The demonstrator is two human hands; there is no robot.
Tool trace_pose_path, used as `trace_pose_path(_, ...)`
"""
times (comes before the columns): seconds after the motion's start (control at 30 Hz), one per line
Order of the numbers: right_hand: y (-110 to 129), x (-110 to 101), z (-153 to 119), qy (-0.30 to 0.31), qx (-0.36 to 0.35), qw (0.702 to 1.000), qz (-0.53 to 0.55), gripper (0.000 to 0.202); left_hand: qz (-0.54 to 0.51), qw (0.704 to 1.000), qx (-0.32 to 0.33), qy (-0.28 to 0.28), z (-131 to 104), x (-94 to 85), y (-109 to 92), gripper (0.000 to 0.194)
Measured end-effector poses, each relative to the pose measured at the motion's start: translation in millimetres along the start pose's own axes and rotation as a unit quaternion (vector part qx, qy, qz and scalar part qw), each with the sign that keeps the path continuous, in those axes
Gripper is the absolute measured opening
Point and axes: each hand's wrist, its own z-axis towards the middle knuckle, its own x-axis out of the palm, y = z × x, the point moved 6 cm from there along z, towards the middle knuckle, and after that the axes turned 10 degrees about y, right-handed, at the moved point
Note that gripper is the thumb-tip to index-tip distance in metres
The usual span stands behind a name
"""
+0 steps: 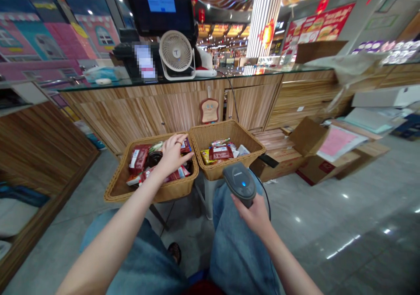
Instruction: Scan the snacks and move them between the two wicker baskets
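My left hand (173,153) reaches over the left wicker basket (114,185), fingers stretched and thumb apart, with nothing in its grasp that I can see. Below it lie packaged snacks, among them a dark red packet (138,158) near the left side and a round dark item (155,158). In my right hand (254,214) is a grey barcode scanner (239,180) with a blue light, held over my right knee. Beside the left basket stands a second wicker basket (226,131) holding a red-brown packet (221,152) and several smaller packets.
A wooden counter (138,111) with a glass top runs behind the baskets. On it are a monitor (160,6) and a small white fan (177,54). Cardboard boxes (315,159) stand on the floor to the right. The scanner's cable (267,199) hangs beside my right knee.
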Motion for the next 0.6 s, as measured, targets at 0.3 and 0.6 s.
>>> trace_pose_path(0.3, 16.9, -31.4, 13.0, 0.030, 0.007, 0.999, -0.033, 0.019, 0.048, 0.982, 0.038, 0.178, 58.5, 51.7, -38.9, 0.084)
trace_pose_path(0.6, 20.1, -56.8, 48.5, 0.009, 0.064, 0.996, -0.061, 0.028, 0.105, 0.925, 0.056, 0.360, 126.7, 116.5, -53.5, 0.098)
